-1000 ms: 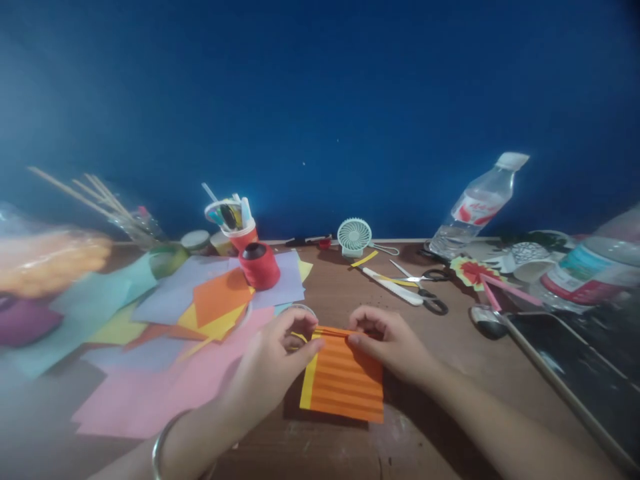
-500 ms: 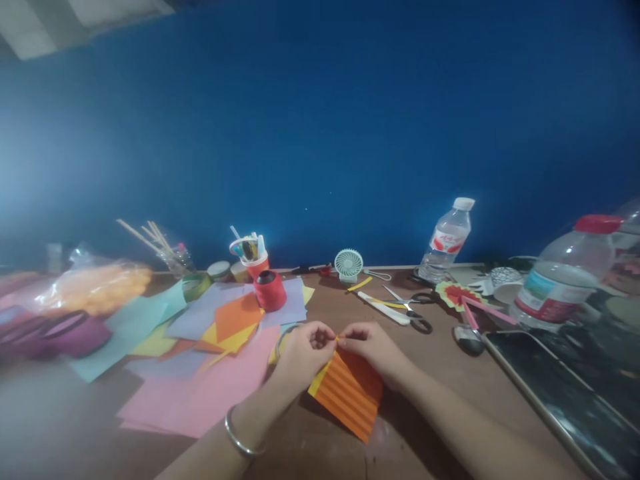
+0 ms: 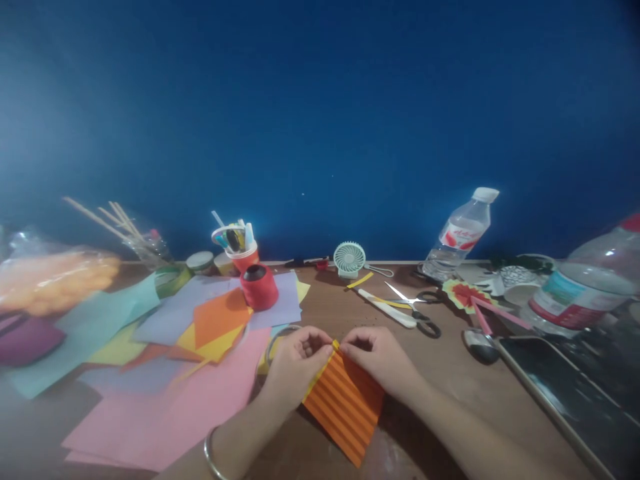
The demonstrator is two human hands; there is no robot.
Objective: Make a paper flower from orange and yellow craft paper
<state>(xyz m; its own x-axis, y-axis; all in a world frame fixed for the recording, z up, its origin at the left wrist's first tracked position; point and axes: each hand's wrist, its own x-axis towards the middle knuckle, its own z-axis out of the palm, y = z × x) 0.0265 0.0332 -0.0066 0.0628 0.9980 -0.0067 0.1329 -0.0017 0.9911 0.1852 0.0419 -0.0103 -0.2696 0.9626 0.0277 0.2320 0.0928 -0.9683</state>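
Between my hands is an orange sheet of paper (image 3: 345,407) with parallel pleat creases and a narrow yellow edge along its left side. My left hand (image 3: 300,363) pinches its upper corner between thumb and finger, with the yellow edge running beneath. Close by on the same corner, my right hand (image 3: 377,357) also grips the paper with thumb and fingertips. The fingertips of both hands nearly meet there. The paper's lower corner points down toward me. A silver bangle (image 3: 213,453) circles my left wrist.
Coloured paper sheets (image 3: 170,420) spread over the left, with a red thread spool (image 3: 259,288) on them. Scissors (image 3: 415,303), a white-handled knife (image 3: 387,309) and a small fan (image 3: 349,259) lie ahead. A phone (image 3: 565,393), a water bottle (image 3: 463,233) and a paper flower (image 3: 467,297) are right.
The view has come closer to the table. My hands have drawn slightly apart at the corner, where a short yellow fold now shows between the fingertips.
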